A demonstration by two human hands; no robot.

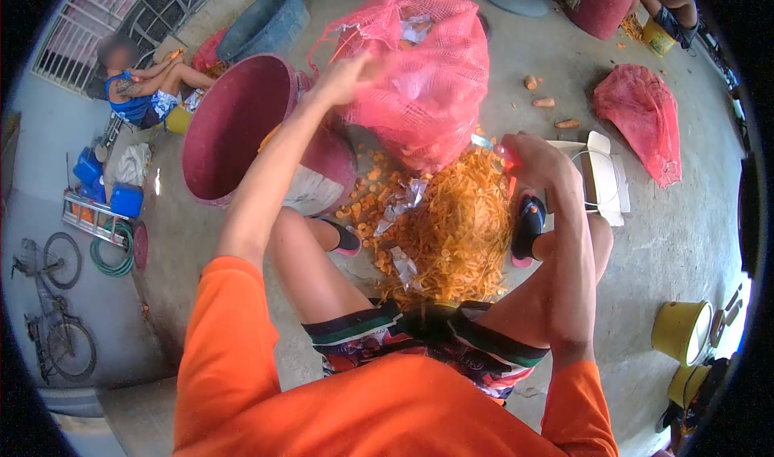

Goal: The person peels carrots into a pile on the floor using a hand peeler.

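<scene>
My left hand (355, 78) is at the upper left side of a pink mesh sack (443, 70), its fingers smeared by motion against the netting. The sack stands bulging in front of me, with pale scraps showing through its mesh. My right hand (538, 159) is closed around the red handle of a knife (482, 141), whose pale blade points left toward the sack's base. Below both hands, a heap of orange carrot peelings (468, 223) lies between my feet, with round cut ends and torn silvery wrappers (403, 203) at its left.
A large maroon tub (330, 163) leans at my left; a blue-grey tub (266, 22) stands behind it. Several loose carrots (543, 102), an open cardboard box (601, 175) and another pink sack (641, 114) lie at right. Two people (133, 94) sit farther off.
</scene>
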